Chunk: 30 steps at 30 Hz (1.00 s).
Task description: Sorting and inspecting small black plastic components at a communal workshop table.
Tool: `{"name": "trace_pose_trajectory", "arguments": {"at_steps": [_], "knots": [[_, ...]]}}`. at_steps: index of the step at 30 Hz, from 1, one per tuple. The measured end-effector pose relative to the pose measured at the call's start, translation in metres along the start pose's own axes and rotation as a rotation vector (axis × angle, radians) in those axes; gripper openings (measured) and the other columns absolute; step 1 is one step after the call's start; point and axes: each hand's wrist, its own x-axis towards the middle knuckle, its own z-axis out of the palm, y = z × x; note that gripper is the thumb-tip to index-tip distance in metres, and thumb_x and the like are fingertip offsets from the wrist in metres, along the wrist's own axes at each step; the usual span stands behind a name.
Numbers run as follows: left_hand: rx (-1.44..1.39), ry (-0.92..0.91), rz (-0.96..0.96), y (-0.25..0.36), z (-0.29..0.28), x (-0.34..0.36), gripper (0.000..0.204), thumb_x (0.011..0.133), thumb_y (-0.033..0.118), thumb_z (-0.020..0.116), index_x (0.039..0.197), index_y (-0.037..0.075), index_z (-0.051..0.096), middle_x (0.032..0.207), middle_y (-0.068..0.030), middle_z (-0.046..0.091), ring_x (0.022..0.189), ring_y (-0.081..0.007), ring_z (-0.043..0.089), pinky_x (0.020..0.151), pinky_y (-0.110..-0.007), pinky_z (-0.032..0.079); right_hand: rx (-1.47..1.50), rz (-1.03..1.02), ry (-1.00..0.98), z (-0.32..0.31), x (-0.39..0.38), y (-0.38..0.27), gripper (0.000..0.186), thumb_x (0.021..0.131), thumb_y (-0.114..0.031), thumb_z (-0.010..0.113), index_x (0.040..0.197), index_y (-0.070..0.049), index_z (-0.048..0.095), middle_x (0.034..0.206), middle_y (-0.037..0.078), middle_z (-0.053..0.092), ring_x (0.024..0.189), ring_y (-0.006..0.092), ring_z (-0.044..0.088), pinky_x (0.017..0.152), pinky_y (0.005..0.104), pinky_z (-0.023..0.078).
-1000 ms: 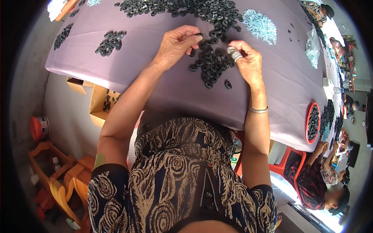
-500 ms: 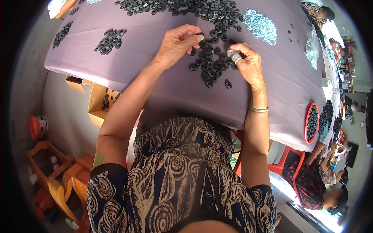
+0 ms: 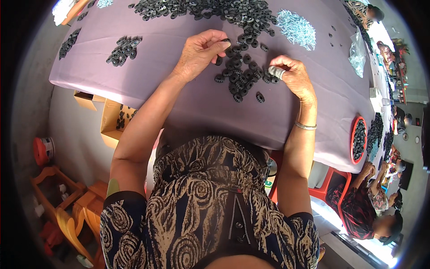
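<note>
The left grip point(image 3: 199, 53) pinches a small, round, black part point(image 3: 226, 40) at its tips; the right grip point(image 3: 296, 78) (whether closed, I cannot tell) is beside similar loose parts point(image 3: 241, 80).

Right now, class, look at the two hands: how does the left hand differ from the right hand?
The left hand pinches a small black part; the right hand is beside loose black parts, and whether it grips one is unclear.
The right hand has a grey wrap on one digit; no wrap shows on the left hand.
The right wrist wears a bangle; the left wrist looks bare.
Both have bent fingers.
</note>
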Motion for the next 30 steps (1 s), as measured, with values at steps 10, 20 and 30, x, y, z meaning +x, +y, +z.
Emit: {"name": "trace_pose_trajectory", "arguments": {"at_steps": [10,20,30], "knots": [[-0.001,0.016,0.017,0.0,-0.001,-0.001,0.019,0.088,0.011,0.065,0.104,0.001,0.063,0.083,0.0001,0.061,0.069,-0.0061,0.057,0.054,-0.02,0.044,0.15,-0.067,0.296,0.011,0.009,0.0,0.013,0.09,-0.005,0.054,0.096,-0.007,0.066,0.075,-0.002,0.063,0.071,0.0049,0.055,0.066,0.0201,0.043],[-0.001,0.064,0.014,-0.005,0.0,0.0,0.019,0.088,0.011,0.065,0.103,0.001,0.063,0.082,0.0,0.062,0.068,-0.006,0.058,0.052,-0.019,0.043,-0.643,-0.477,0.24,0.072,0.015,-0.035,0.037,0.08,-0.029,0.068,0.109,-0.007,0.062,0.109,0.006,0.057,0.101,0.0268,0.052,0.087,0.0409,0.041],[0.0,0.078,0.025,-0.002,0.001,0.0,0.019,0.087,0.011,0.065,0.103,0.001,0.063,0.072,-0.0003,0.06,0.063,-0.0039,0.054,0.05,-0.018,0.042,-0.648,-0.505,0.204,0.075,-0.008,-0.039,0.027,0.078,-0.026,0.07,0.1,-0.011,0.067,0.104,0.002,0.058,0.095,0.0225,0.052,0.081,0.0365,0.04]]}}
